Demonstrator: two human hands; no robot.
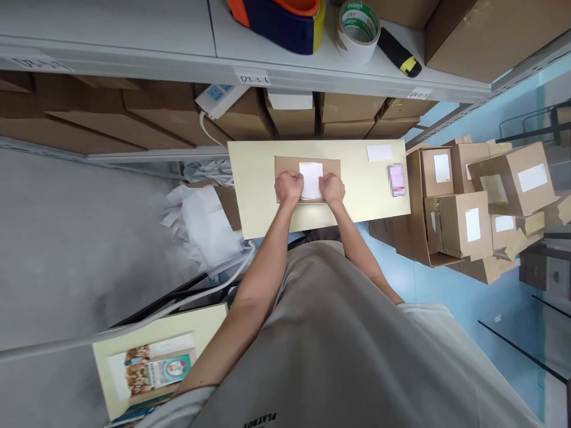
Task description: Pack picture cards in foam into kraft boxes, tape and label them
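Observation:
A brown cardboard parcel (285, 164) lies flat on a small pale yellow table (259, 202). A white label (311, 178) sits on top of the parcel. My left hand (289, 188) is curled into a fist pressing on the parcel at the label's left edge. My right hand (332, 189) is curled the same way at the label's right edge. Both sets of knuckles bear down on the parcel; whether the fingers pinch the label I cannot tell.
On the table lie a white slip (379, 153) and a pink-patterned packet (397, 179). Labelled cardboard boxes (464, 208) are stacked to the right. Shelving above holds a tape roll (358, 30), a cutter (400, 53) and boxes. White wrapping (200, 223) is heaped left.

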